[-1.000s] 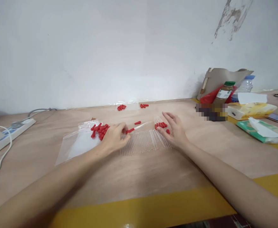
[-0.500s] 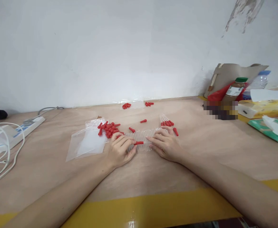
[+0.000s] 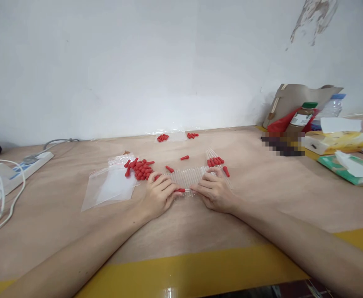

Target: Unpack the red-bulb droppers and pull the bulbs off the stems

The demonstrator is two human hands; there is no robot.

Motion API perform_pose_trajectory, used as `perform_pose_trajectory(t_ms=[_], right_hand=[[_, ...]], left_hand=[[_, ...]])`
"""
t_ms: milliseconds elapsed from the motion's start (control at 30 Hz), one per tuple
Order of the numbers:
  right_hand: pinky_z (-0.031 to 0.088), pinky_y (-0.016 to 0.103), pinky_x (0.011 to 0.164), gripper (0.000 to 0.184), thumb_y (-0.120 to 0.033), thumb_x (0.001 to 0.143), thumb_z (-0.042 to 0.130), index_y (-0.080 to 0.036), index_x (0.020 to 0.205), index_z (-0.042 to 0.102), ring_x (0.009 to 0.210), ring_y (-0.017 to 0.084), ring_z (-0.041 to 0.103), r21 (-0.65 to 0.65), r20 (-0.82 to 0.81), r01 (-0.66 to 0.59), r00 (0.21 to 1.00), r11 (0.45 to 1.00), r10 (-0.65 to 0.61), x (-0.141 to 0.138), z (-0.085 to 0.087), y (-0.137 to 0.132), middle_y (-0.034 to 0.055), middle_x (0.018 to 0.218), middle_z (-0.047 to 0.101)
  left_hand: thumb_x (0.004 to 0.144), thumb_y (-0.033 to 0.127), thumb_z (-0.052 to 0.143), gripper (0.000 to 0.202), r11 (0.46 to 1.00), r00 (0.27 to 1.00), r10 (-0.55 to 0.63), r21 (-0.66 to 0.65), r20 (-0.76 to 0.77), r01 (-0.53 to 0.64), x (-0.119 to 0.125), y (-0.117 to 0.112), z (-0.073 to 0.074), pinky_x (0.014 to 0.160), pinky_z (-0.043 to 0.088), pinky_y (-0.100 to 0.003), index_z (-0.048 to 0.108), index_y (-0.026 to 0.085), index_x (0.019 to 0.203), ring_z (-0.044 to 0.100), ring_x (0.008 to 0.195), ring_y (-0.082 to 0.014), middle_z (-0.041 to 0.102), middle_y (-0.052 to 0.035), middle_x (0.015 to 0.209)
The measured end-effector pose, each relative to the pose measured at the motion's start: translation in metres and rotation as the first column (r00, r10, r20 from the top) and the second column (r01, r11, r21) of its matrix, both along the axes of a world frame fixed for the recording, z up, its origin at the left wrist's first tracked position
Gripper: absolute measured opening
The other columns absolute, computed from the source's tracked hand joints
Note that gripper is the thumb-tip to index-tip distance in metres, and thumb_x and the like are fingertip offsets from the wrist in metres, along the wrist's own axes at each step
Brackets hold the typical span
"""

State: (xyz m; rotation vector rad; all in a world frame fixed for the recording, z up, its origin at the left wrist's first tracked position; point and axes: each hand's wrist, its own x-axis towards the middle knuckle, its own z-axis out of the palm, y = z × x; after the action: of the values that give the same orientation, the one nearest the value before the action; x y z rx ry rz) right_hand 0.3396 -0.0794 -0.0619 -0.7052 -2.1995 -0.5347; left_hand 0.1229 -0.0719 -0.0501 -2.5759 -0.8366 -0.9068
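My left hand (image 3: pixel 162 191) pinches a red rubber dropper bulb (image 3: pixel 180 190), its neck pointing right. A clear glass dropper tube (image 3: pixel 188 190) meets that neck, and the fingers of my right hand (image 3: pixel 215 191) are closed on the tube. Just beyond both hands lies a row of clear glass tubes (image 3: pixel 186 178), side by side. A heap of red bulbs (image 3: pixel 142 169) is beyond my left hand. Past my right hand, several droppers with red bulbs fitted (image 3: pixel 215 161) lie fanned together, a loose red bulb (image 3: pixel 226 171) beside them.
Clear plastic bags (image 3: pixel 106 188) lie left of the heap. Farther back are small bags with red bulbs (image 3: pixel 163 138). A power strip (image 3: pixel 29 169) with white cables is at the left. A bottle with a green cap (image 3: pixel 304 116) and tissue packs (image 3: pixel 338 142) stand at the right.
My hands have come closer together, and less of the tube shows between the red bulb and my right fingers. The view has shifted slightly to the right.
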Motion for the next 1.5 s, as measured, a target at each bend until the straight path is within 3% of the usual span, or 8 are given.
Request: perform_pose_trajectory(t_ms=[300,533,633,767,933,1067,1233,1500], right_hand=[[0.029,0.032,0.081,0.019,-0.017,0.085,0.046,-0.020,0.077,0.063,0.062,0.010,0.043,-0.005,0.003,-0.049,0.999,0.999,0.049,0.013,-0.002,0.000,-0.0038,0.056,0.057],[0.029,0.030,0.073,0.015,-0.027,0.083,0.053,-0.023,0.085,0.068,0.064,0.011,0.052,-0.139,-0.262,0.191,0.939,0.972,-0.222,0.027,0.006,0.019,-0.0006,0.067,0.066],[0.029,0.028,0.070,0.018,-0.026,0.083,0.051,-0.021,0.085,0.068,0.065,0.013,0.055,-0.225,-0.295,0.274,0.896,0.935,-0.333,0.022,0.006,0.022,0.0011,0.068,0.066],[0.029,0.028,0.069,0.020,-0.021,0.082,0.048,-0.019,0.085,0.067,0.067,0.014,0.056,-0.206,-0.200,0.328,0.908,0.922,-0.367,0.017,0.000,0.023,0.0021,0.069,0.066],[0.025,0.032,0.070,0.019,-0.019,0.080,0.050,-0.020,0.070,0.067,0.063,0.013,0.049,-0.005,-0.096,0.387,0.917,0.922,-0.386,0.010,-0.005,0.025,0.0003,0.060,0.064],[0.024,0.033,0.073,0.018,-0.022,0.079,0.052,-0.021,0.070,0.068,0.064,0.014,0.045,-0.024,-0.046,0.349,0.936,0.937,-0.350,0.006,-0.007,0.023,0.0010,0.059,0.061],[0.025,0.036,0.078,0.028,-0.044,0.078,0.052,-0.021,0.077,0.068,0.071,0.015,0.046,-0.147,-0.004,0.284,0.958,0.948,-0.287,0.005,-0.007,0.018,0.0028,0.068,0.062],[0.024,0.038,0.079,0.045,-0.059,0.077,0.047,-0.020,0.080,0.068,0.074,0.017,0.047,-0.195,0.055,0.289,0.957,0.937,-0.284,0.005,-0.005,0.016,0.0053,0.074,0.062]], left_hand=[[0.083,0.017,0.050,0.012,0.995,0.997,-0.079,0.059,-0.002,0.079,-0.011,-0.003,0.003,0.082,0.035,-0.039,0.061,0.021,0.077,0.057,0.073,-0.0160,0.067,0.0012,0.073],[0.084,0.016,0.050,0.019,0.997,0.965,-0.019,-0.064,0.261,0.036,-0.032,0.006,-0.002,0.071,0.046,-0.028,0.061,0.021,0.099,0.056,0.083,-0.0146,0.058,-0.0052,0.092],[0.084,0.018,0.048,0.024,0.990,0.922,0.143,-0.057,0.361,-0.131,-0.037,0.018,0.010,0.074,0.048,-0.030,0.061,0.020,0.105,0.055,0.088,-0.0162,0.051,-0.0077,0.100],[0.081,0.021,0.046,0.030,0.912,0.782,0.398,-0.118,0.479,-0.392,-0.066,0.047,0.025,0.078,0.048,-0.034,0.063,0.017,0.105,0.054,0.092,-0.0199,0.052,-0.0083,0.094],[0.074,0.028,0.055,0.037,0.812,0.607,0.582,-0.354,0.541,-0.464,-0.103,0.073,0.029,0.069,0.049,-0.028,0.057,0.018,0.109,0.059,0.074,-0.0147,0.060,-0.0034,0.085],[0.071,0.034,0.058,0.030,0.753,0.585,0.658,-0.383,0.475,-0.536,-0.110,0.081,0.020,0.066,0.047,-0.027,0.060,0.019,0.098,0.060,0.078,-0.0170,0.065,-0.0026,0.087],[0.071,0.041,0.056,0.026,0.635,0.532,0.771,-0.474,0.349,-0.610,-0.114,0.087,0.006,0.065,0.045,-0.028,0.063,0.020,0.085,0.061,0.075,-0.0188,0.067,-0.0021,0.086],[0.080,0.045,0.042,0.038,0.593,0.516,0.802,-0.496,0.301,-0.634,-0.117,0.086,0.005,0.084,0.043,-0.035,0.067,0.020,0.096,0.060,0.095,-0.0248,0.068,-0.0059,0.095]])
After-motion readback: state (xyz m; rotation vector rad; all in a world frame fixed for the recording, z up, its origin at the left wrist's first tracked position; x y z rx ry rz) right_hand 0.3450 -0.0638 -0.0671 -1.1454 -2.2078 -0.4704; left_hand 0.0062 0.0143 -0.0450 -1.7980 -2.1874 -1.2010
